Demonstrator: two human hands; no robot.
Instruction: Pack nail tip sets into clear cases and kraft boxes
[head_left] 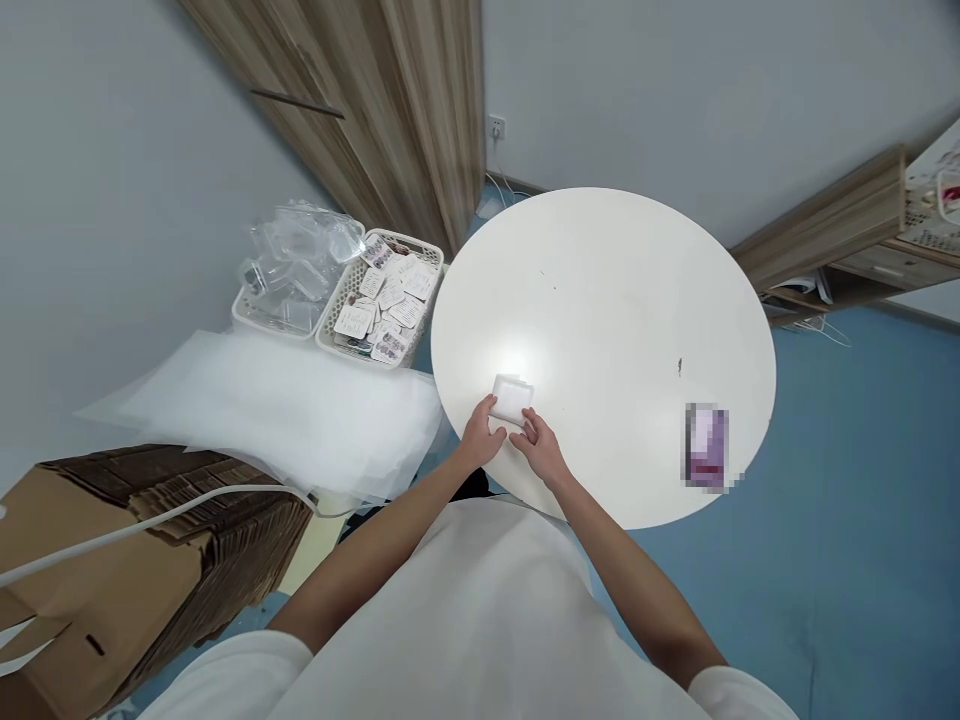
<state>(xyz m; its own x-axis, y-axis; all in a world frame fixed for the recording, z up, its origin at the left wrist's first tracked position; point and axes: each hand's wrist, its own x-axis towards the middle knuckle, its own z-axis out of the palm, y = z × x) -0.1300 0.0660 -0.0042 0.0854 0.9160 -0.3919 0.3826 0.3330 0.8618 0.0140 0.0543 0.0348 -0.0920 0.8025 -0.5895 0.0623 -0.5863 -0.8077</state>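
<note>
A small, flat, white square packet (513, 400) lies at the near left part of the round white table, its upper edge showing a thin loose flap. My left hand (481, 436) grips its left side, thumb and fingers at the lower left corner. On the opposite corner, the fingers of my right hand (538, 446) close on the lower right edge. What the packet contains, if anything, is hidden.
The round white table (600, 290) carries a pixelated purple item (706, 446) at right. Left of it are white translucent sheets (300, 400), a basket of printed cards (386, 300), a basket of clear plastic trays (300, 260) and stacked cardboard (150, 560). A white cable (187, 497) crosses the cardboard.
</note>
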